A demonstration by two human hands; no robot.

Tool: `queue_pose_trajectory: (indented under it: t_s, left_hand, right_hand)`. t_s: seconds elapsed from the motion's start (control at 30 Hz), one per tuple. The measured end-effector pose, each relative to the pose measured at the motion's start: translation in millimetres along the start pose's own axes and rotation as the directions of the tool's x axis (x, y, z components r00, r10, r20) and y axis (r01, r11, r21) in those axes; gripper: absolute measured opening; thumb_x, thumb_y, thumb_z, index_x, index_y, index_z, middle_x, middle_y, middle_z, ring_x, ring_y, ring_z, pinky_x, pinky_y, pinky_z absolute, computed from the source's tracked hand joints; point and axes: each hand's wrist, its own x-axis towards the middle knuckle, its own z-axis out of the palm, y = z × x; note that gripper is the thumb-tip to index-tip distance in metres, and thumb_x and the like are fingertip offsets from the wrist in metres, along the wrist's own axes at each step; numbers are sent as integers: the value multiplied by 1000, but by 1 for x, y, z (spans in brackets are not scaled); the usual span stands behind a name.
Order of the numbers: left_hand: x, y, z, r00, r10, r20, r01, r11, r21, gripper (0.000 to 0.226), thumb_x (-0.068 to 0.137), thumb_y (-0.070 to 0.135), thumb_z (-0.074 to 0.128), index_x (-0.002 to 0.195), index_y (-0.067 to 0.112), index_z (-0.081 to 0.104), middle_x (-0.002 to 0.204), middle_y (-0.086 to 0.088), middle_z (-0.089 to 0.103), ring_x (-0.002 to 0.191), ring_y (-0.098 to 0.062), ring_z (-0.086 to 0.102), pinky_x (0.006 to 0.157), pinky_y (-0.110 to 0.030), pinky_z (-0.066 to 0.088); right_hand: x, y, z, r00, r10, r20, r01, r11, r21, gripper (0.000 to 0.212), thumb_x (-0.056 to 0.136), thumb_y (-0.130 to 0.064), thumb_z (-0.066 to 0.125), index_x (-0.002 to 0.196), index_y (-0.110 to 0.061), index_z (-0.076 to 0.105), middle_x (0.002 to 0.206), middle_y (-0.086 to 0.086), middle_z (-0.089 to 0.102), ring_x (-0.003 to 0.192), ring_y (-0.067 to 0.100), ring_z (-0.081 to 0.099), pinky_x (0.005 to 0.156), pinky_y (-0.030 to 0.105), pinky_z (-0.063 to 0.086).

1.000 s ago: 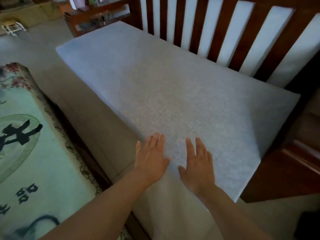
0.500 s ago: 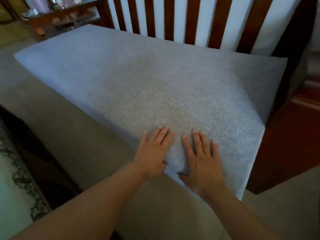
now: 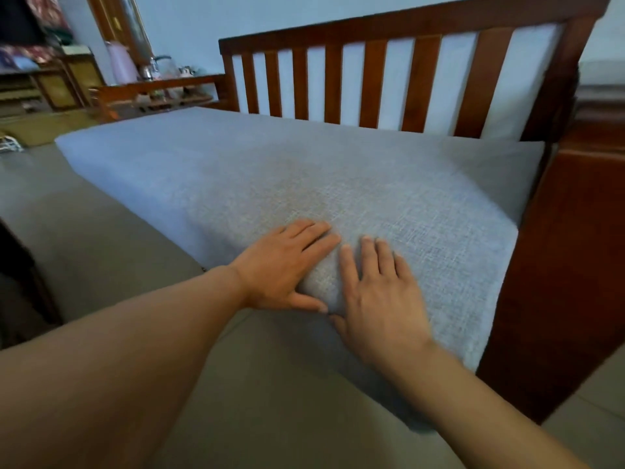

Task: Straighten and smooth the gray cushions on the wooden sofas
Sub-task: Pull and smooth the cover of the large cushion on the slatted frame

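Gray cushion (image 3: 304, 170) lies flat on the seat of the wooden sofa (image 3: 558, 265), filling most of the frame from 9 o'clock to 3 o'clock, its far edge against the slatted backrest (image 3: 372, 82) at 12 o'clock. Right end of the cushion sits against the sofa's side panel at 3 o'clock.

Both hands lie palm-down on the cushion's near edge, close to center and slightly toward 5 o'clock. Left hand (image 3: 284, 265): fingers straight, flat on the fabric, thumb over the front edge; grasping nothing, just pressing. Right hand (image 3: 378, 292): fingers straight and slightly spread on top, thumb down on the front face; likewise released, pressing only. Hands are just beside each other, thumb tips nearly touching, with a small hump of fabric raised between them.

Both forearms come in from 6–8 o'clock.

Gray floor (image 3: 84, 238) at 8–9 o'clock. Low wooden side table (image 3: 155, 93) at 10 o'clock, carrying a pink flask (image 3: 120, 62) and blurred tea things. Pale blue wall (image 3: 203, 18) at 11–12 o'clock.
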Motion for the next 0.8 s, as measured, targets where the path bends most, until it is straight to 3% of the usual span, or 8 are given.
queue_pose_trajectory:
  t_s: [0.1, 0.2, 0.37, 0.5, 0.6, 0.7, 0.8]
  left_hand:
    - [-5, 18, -8, 995, -32, -92, 27, 998, -59, 80, 85, 67, 36, 135, 6, 50, 134, -17, 53, 118, -34, 52, 100, -41, 45]
    - [-9, 49, -5, 972, -148, -183, 125, 983, -132, 66, 90, 54, 37, 130, 5, 55, 131, -18, 55, 116, -36, 54, 96, -45, 47]
    - [-10, 103, 20, 937, -221, -270, 174, 967, -186, 71, 90, 59, 34, 142, 10, 36, 149, -16, 37, 135, -32, 36, 107, -54, 31]
    - [-6, 128, 42, 851, -314, -421, 234, 944, -232, 71, 94, 62, 21, 141, 10, 29, 148, -18, 34, 136, -34, 33, 110, -55, 17]
    - [-8, 146, 56, 799, -333, -502, 229, 939, -258, 73, 93, 61, 24, 142, 7, 25, 149, -16, 26, 140, -34, 25, 114, -55, 11]
    - [-10, 160, 67, 768, -311, -560, 200, 947, -252, 77, 90, 59, 36, 144, 9, 16, 149, -18, 21, 141, -37, 21, 114, -56, 12]
    - [-15, 169, 82, 770, -246, -588, 139, 965, -221, 86, 84, 55, 51, 148, 18, 8, 149, -22, 14, 139, -43, 18, 111, -60, 19]
  right_hand:
    - [-17, 10, 3, 996, 45, -82, -41, 998, 49, 91, 67, -52, 77, 136, -1, 48, 135, 30, 48, 125, 42, 47, 99, 52, 42]
    - [-39, 23, 8, 981, 57, -187, -37, 994, 108, 83, 58, -43, 85, 123, 1, 60, 123, 30, 57, 113, 44, 57, 89, 53, 48]
    - [-70, 40, 20, 922, -37, -386, 47, 999, 18, 65, 73, -34, 77, 128, -5, 58, 128, 24, 56, 118, 41, 54, 95, 53, 45]
    - [-91, 51, 49, 820, -115, -561, 136, 991, -4, 53, 86, -26, 67, 134, -9, 50, 139, 18, 46, 128, 40, 41, 105, 54, 32]
    - [-109, 57, 78, 774, -151, -615, 168, 985, -30, 61, 88, -25, 61, 143, -14, 37, 150, 12, 26, 138, 41, 23, 111, 56, 23]
    - [-123, 63, 108, 775, -183, -605, 184, 981, -60, 78, 85, -28, 66, 149, -11, 25, 156, 7, 10, 142, 43, 7, 117, 54, 11]
    - [-133, 67, 129, 776, -201, -597, 257, 966, 9, 90, 81, -27, 73, 149, -9, 18, 156, 6, 6, 144, 43, 0, 117, 54, 12]
